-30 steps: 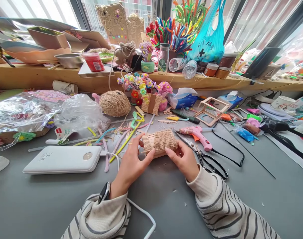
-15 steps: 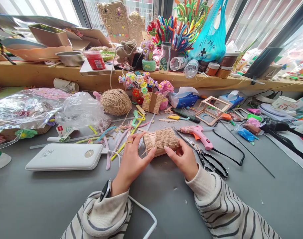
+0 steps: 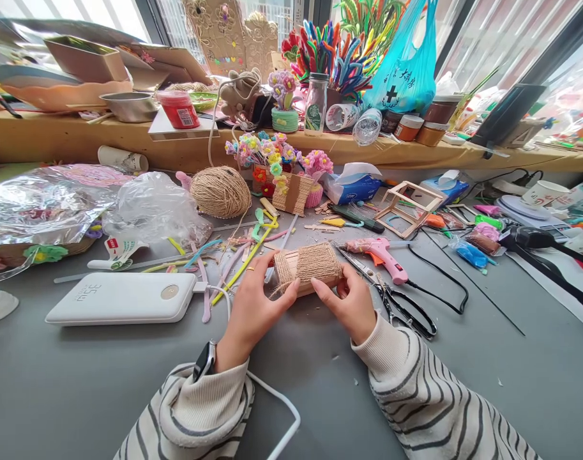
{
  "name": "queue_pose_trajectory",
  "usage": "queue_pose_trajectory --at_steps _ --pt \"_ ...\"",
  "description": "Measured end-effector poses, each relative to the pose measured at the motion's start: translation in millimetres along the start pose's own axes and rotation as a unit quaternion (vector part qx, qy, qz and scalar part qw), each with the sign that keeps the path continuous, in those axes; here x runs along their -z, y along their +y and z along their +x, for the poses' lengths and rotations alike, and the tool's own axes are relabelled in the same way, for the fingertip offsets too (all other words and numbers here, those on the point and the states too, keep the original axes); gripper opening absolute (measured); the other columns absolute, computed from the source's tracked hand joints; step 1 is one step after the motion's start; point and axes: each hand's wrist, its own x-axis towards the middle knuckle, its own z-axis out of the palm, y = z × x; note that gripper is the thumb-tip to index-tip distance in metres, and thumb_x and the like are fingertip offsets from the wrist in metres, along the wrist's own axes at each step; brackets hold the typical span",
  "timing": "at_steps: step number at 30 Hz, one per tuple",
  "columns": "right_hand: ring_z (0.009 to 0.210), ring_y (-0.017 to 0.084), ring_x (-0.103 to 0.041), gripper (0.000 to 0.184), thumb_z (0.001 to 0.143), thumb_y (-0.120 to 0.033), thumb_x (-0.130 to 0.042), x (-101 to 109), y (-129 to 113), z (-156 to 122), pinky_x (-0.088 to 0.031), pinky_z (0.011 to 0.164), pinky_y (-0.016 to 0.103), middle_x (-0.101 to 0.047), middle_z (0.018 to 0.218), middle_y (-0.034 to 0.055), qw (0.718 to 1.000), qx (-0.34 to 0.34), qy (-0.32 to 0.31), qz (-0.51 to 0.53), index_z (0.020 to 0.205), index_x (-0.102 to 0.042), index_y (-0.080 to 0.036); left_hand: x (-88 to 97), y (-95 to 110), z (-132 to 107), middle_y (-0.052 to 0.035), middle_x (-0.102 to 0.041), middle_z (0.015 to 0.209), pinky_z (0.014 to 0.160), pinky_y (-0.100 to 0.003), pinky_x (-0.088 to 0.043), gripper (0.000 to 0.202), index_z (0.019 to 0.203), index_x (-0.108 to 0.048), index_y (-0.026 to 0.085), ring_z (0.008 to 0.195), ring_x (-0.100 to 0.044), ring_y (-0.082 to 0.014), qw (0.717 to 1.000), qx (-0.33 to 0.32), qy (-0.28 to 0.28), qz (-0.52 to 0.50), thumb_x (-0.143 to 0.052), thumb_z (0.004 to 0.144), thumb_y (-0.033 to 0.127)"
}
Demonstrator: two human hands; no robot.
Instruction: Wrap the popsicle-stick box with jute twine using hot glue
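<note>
Between my two hands is a small wooden box wrapped with jute twine; a strip of bare wood shows near its left end. My left hand grips the left end, thumb on the near side and fingers behind. At the right end, my right hand pinches the box, its thumb along the near edge. A loose bit of twine shows by my left thumb. Just right of the box lie black-handled scissors and a pink glue gun. The ball of jute twine sits further back on the left.
A white power bank with a cable lies left. Coloured pipe cleaners, a wooden frame and a blue tissue pack are scattered behind. The back ledge holds jars, a metal bowl and a blue bag.
The view has shifted slightly, so the background sits a little higher and further left. Both hands keep hold of the twine-wrapped box, with hardly any movement.
</note>
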Motion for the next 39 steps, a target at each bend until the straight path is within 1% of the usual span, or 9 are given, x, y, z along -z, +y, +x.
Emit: queue_pose_trajectory --at_steps 4,7,11,14,18,28,35,39 --pt "0.066 0.014 -0.058 0.031 0.066 -0.037 -0.063 -1.2 -0.3 -0.5 -0.045 0.055 0.026 -0.063 0.081 0.0045 1.000 0.005 0.011 -0.009 0.087 -0.054 -0.016 -0.4 -0.1 -0.2 -0.0087 -0.054 0.116 0.089 -0.039 -0.043 0.053 0.118 -0.045 0.018 0.106 -0.052 -0.0232 1.000 0.001 0.000 0.000 -0.055 0.073 0.043" --pt "0.065 0.014 -0.057 0.031 0.066 -0.038 -0.063 -1.5 0.4 -1.2 -0.044 0.054 0.025 -0.063 0.079 0.0041 1.000 0.009 0.018 -0.018 0.085 -0.054 -0.015 -0.5 -0.1 -0.5 -0.0089 -0.053 0.116 0.088 -0.040 -0.043 0.053 0.118 -0.044 0.019 0.104 -0.052 -0.0232 1.000 -0.003 0.001 -0.005 -0.055 0.073 0.043" --pt "0.065 0.014 -0.058 0.031 0.066 -0.038 -0.063 -2.1 1.5 -1.7 -0.045 0.054 0.026 -0.062 0.078 0.0038 1.000 0.008 0.018 -0.020 0.085 -0.053 -0.016 -0.9 0.0 -1.4 -0.0087 -0.053 0.116 0.087 -0.039 -0.044 0.054 0.119 -0.043 0.020 0.103 -0.053 -0.0228 1.000 -0.005 0.000 -0.004 -0.056 0.073 0.045" --pt "0.066 0.014 -0.058 0.032 0.065 -0.038 -0.064 -2.7 2.2 -1.2 -0.045 0.055 0.026 -0.063 0.080 0.0043 1.000 0.006 0.016 -0.014 0.087 -0.053 -0.016 -1.2 -0.5 -1.8 -0.0088 -0.052 0.117 0.088 -0.040 -0.043 0.056 0.120 -0.041 0.020 0.104 -0.052 -0.0231 1.000 -0.009 -0.002 0.002 -0.056 0.072 0.045" --pt "0.070 0.015 -0.059 0.035 0.064 -0.036 -0.065 -3.6 2.5 -0.5 -0.047 0.059 0.027 -0.063 0.085 0.0055 1.000 0.004 0.019 -0.010 0.090 -0.053 -0.016 -1.8 -1.6 -1.4 -0.0093 -0.051 0.118 0.089 -0.040 -0.043 0.057 0.121 -0.040 0.020 0.106 -0.051 -0.0237 1.000 -0.012 0.001 0.006 -0.057 0.072 0.044" --pt "0.066 0.014 -0.059 0.033 0.065 -0.036 -0.065 -3.9 3.2 -2.1 -0.046 0.055 0.025 -0.063 0.081 0.0045 1.000 0.014 0.019 -0.011 0.088 -0.052 -0.016 -2.4 -1.4 -2.0 -0.0093 -0.053 0.115 0.089 -0.040 -0.043 0.057 0.120 -0.041 0.019 0.104 -0.052 -0.0237 1.000 -0.010 0.009 0.017 -0.057 0.072 0.044" --pt "0.067 0.014 -0.059 0.032 0.066 -0.035 -0.065 -3.5 3.0 -1.6 -0.047 0.058 0.026 -0.062 0.083 0.0044 1.000 0.012 0.017 -0.003 0.089 -0.052 -0.017 -1.3 -1.5 -1.8 -0.0091 -0.054 0.113 0.088 -0.040 -0.044 0.056 0.120 -0.041 0.019 0.102 -0.053 -0.0230 1.000 -0.012 0.010 0.021 -0.057 0.072 0.044" --pt "0.068 0.015 -0.060 0.032 0.065 -0.035 -0.066 -3.9 2.6 -2.1 -0.049 0.060 0.028 -0.062 0.081 0.0038 1.000 0.008 0.018 -0.008 0.088 -0.052 -0.017 -0.8 -0.6 -2.9 -0.0094 -0.053 0.115 0.087 -0.040 -0.044 0.058 0.120 -0.041 0.020 0.102 -0.054 -0.0232 1.000 -0.013 0.002 0.017 -0.057 0.072 0.048"
